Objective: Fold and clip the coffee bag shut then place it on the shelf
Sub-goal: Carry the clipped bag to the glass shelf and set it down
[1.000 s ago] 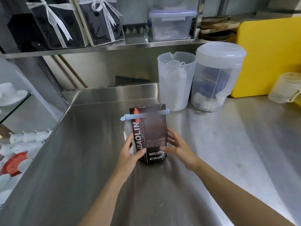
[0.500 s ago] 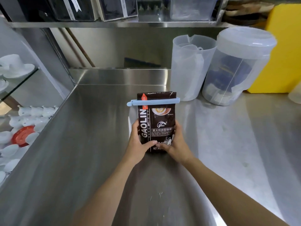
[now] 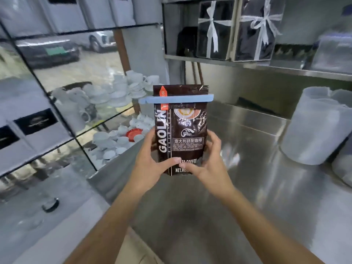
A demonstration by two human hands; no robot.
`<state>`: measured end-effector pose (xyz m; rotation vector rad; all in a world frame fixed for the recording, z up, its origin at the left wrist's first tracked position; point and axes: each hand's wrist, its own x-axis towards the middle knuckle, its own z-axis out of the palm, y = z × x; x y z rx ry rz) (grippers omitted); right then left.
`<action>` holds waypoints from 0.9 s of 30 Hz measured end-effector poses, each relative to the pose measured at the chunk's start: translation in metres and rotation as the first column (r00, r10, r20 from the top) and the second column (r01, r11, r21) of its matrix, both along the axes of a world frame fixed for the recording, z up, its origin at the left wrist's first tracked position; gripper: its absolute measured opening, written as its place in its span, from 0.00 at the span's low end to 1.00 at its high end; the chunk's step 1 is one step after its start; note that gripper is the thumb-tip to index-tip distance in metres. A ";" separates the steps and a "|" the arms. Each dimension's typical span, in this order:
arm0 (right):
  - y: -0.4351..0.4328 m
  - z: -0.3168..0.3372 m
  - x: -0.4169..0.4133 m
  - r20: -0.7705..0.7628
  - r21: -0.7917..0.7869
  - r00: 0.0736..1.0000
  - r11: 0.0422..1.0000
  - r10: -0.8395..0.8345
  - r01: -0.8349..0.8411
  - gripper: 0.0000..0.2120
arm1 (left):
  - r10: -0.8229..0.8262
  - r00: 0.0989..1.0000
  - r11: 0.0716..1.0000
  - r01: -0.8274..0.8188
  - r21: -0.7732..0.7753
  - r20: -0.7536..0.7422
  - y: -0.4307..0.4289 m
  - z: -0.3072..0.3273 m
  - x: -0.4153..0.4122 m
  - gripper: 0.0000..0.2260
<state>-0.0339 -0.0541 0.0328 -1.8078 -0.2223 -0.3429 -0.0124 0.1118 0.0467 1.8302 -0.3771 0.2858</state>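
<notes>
Both hands, left hand and right hand, grip the upright coffee bag above the steel counter, blue clip clamped across its top.

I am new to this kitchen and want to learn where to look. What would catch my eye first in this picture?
First, the dark coffee bag in the middle, held upright above the steel counter by the left hand and right hand. A pale blue clip crosses its folded top. Upper right, two dark boxes with white ribbon stand on a shelf; white cups fill glass shelves on the left.
</notes>
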 end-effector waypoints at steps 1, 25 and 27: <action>0.018 0.009 -0.002 0.011 -0.005 0.999 0.999 0.045 -0.045 0.43 | 0.046 0.999 0.999 -0.046 -0.006 0.014 0.020 0.008 -0.010 0.37; 0.534 0.138 -0.248 0.225 -0.060 0.614 0.640 0.756 -0.766 0.43 | 0.776 0.577 0.606 -0.794 -0.045 0.254 0.483 0.129 -0.390 0.36; 0.567 0.146 -0.261 0.228 -0.069 0.586 0.613 0.778 -0.787 0.44 | 0.797 0.544 0.575 -0.817 -0.053 0.264 0.510 0.138 -0.408 0.36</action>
